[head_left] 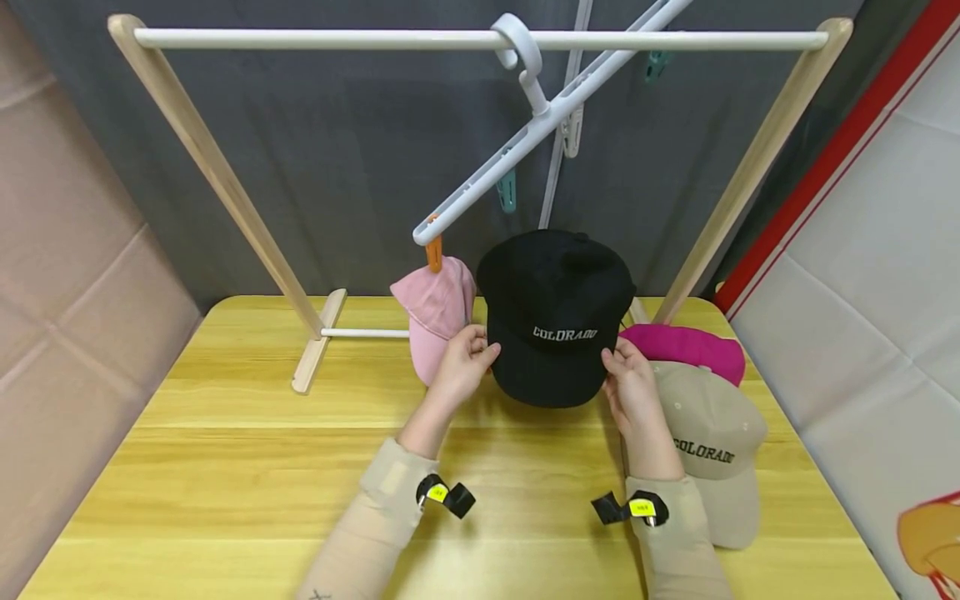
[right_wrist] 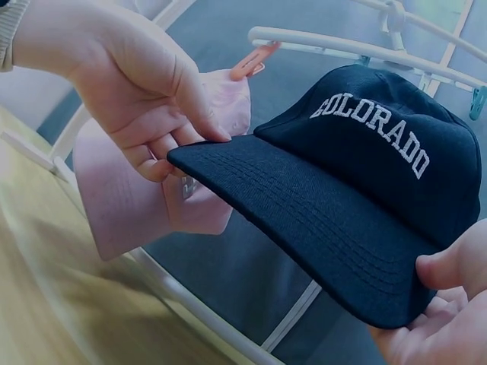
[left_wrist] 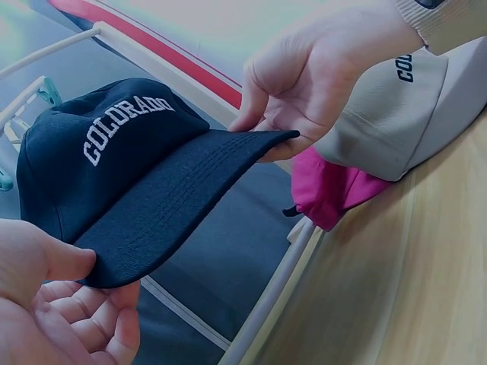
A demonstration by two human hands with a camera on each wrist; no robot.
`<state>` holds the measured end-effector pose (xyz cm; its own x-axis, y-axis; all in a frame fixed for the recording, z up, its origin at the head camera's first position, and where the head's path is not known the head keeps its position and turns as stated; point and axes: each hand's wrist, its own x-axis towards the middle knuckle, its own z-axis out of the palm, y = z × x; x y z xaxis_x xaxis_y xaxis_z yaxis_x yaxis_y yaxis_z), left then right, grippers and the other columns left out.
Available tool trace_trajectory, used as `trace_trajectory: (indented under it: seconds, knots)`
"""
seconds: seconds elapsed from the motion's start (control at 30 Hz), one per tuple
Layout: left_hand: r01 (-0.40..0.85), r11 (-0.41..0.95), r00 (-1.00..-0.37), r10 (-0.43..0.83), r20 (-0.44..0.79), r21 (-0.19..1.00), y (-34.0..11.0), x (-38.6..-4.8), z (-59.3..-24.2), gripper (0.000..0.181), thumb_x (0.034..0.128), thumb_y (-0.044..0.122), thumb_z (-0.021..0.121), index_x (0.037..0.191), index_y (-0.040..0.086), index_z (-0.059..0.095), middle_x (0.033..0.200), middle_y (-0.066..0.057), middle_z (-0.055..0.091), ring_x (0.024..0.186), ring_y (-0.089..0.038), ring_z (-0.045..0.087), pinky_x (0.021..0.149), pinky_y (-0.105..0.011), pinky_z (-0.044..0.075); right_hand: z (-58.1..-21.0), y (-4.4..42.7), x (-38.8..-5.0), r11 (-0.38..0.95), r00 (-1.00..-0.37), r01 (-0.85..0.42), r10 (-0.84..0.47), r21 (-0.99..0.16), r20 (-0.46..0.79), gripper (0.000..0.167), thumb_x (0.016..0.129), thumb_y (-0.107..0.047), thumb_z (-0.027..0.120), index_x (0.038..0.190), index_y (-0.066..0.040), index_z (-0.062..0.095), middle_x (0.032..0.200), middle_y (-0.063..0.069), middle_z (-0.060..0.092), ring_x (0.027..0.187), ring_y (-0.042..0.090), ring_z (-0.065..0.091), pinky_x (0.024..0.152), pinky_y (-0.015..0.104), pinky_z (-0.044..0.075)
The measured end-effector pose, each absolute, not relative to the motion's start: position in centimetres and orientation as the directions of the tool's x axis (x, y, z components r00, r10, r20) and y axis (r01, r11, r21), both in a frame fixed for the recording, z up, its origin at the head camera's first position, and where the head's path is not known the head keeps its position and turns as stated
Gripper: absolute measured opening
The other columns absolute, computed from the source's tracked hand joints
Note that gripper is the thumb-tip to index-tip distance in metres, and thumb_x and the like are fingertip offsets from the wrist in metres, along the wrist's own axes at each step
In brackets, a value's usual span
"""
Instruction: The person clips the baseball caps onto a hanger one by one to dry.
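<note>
A black cap [head_left: 558, 283] with white COLORADO lettering is held up above the table, its brim toward me. My left hand [head_left: 463, 358] pinches one side of the brim, thumb on top, as the left wrist view also shows at the brim [left_wrist: 175, 205]. On the other side my right hand [head_left: 633, 387] pinches the brim between thumb and fingers. Just left of the black cap, a pink cap [head_left: 438, 308] hangs from an orange clip [head_left: 434, 250] at the near end of a white hanger [head_left: 487, 179].
The hanger hooks over the white rail [head_left: 315, 39] of a wooden-legged rack. Teal clips [head_left: 507, 192] and a white clip [head_left: 572, 133] hang from it. A beige COLORADO cap [head_left: 708, 417] and a magenta cap [head_left: 686, 348] lie at the right on the wooden table [head_left: 225, 483].
</note>
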<state>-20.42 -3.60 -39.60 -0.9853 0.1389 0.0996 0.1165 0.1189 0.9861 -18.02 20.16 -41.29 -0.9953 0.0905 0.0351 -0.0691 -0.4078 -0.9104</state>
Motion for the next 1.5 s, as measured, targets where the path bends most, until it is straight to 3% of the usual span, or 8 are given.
trace_trajectory:
  seconds: [0.2, 0.57, 0.8, 0.97, 1.2, 1.37, 1.5]
  knots:
    - [0.139, 0.113, -0.984, 0.129, 0.124, 0.984, -3.6, -20.4, -39.2, 0.019, 0.0932, -0.002, 0.057, 0.110, -0.009, 0.053, 0.076, -0.008, 0.059, 0.065, -0.026, 0.053, 0.059, -0.025, 0.043, -41.0, 20.2, -18.1, -0.412, -0.996, -0.084, 0.072, -0.908, 0.059, 0.014, 0.102, -0.003, 0.037, 0.113, -0.004, 0.046, 0.106, -0.001, 0.060, 0.092, 0.008, 0.060, 0.077, 0.021, 0.051]
    - [0.133, 0.105, -0.985, 0.128, 0.119, 0.986, -3.5, -20.8, -38.7, 0.021, 0.0929, -0.002, 0.058, 0.112, -0.010, 0.053, 0.075, -0.007, 0.059, 0.068, -0.030, 0.054, 0.060, -0.024, 0.044, -40.2, 20.1, -18.6, -0.438, -0.996, -0.068, 0.075, -0.897, 0.039, 0.015, 0.103, -0.002, 0.032, 0.115, -0.002, 0.042, 0.107, 0.000, 0.057, 0.092, 0.008, 0.059, 0.078, 0.022, 0.051]
    - [0.128, 0.098, -0.985, 0.126, 0.116, 0.987, -3.5, -21.1, -38.6, 0.021, 0.0925, -0.001, 0.059, 0.111, -0.009, 0.054, 0.076, -0.007, 0.060, 0.066, -0.026, 0.054, 0.065, -0.032, 0.049, -39.7, 20.3, -18.7, -0.435, -0.998, -0.050, 0.065, -0.899, 0.025, 0.014, 0.103, -0.003, 0.033, 0.113, -0.004, 0.043, 0.110, 0.000, 0.056, 0.094, 0.008, 0.058, 0.080, 0.022, 0.050]
    - [0.132, 0.114, -0.985, 0.129, 0.117, 0.985, -3.5, -20.9, -37.8, 0.022, 0.0920, -0.004, 0.058, 0.111, -0.012, 0.052, 0.079, -0.013, 0.061, 0.064, -0.021, 0.054, 0.061, -0.025, 0.047, -39.4, 20.3, -18.8, -0.445, -0.997, -0.054, 0.075, -0.894, 0.023, 0.012, 0.103, -0.003, 0.032, 0.109, -0.004, 0.043, 0.106, 0.000, 0.057, 0.091, 0.008, 0.058, 0.078, 0.022, 0.050]
    - [0.134, 0.120, -0.986, 0.120, 0.120, 0.984, -3.5, -21.3, -37.8, 0.027, 0.0918, -0.001, 0.060, 0.116, -0.012, 0.054, 0.085, -0.016, 0.064, 0.072, -0.035, 0.058, 0.059, -0.022, 0.045, -39.2, 20.1, -18.9, -0.473, -0.994, -0.075, 0.105, -0.878, 0.028, 0.013, 0.103, -0.001, 0.032, 0.103, -0.005, 0.044, 0.101, -0.001, 0.059, 0.089, 0.008, 0.058, 0.076, 0.022, 0.050]
    - [0.117, 0.092, -0.988, 0.115, 0.107, 0.989, -3.5, -21.3, -37.5, 0.027, 0.0916, -0.002, 0.060, 0.116, -0.011, 0.054, 0.087, -0.015, 0.063, 0.068, -0.021, 0.056, 0.064, -0.027, 0.048, -39.1, 20.1, -18.9, -0.480, -0.993, -0.083, 0.112, -0.874, 0.032, 0.013, 0.103, -0.001, 0.032, 0.103, -0.005, 0.044, 0.100, -0.001, 0.059, 0.089, 0.008, 0.059, 0.075, 0.021, 0.050]
    - [0.092, 0.066, -0.990, 0.117, 0.084, 0.994, -3.5, -21.5, -37.3, 0.029, 0.0923, 0.001, 0.059, 0.119, -0.010, 0.053, 0.091, -0.016, 0.062, 0.069, -0.018, 0.056, 0.066, -0.028, 0.049, -39.0, 20.1, -18.9, -0.495, -0.993, -0.087, 0.110, -0.864, 0.037, 0.013, 0.103, -0.001, 0.032, 0.104, -0.004, 0.045, 0.100, -0.001, 0.059, 0.088, 0.008, 0.059, 0.075, 0.022, 0.051]
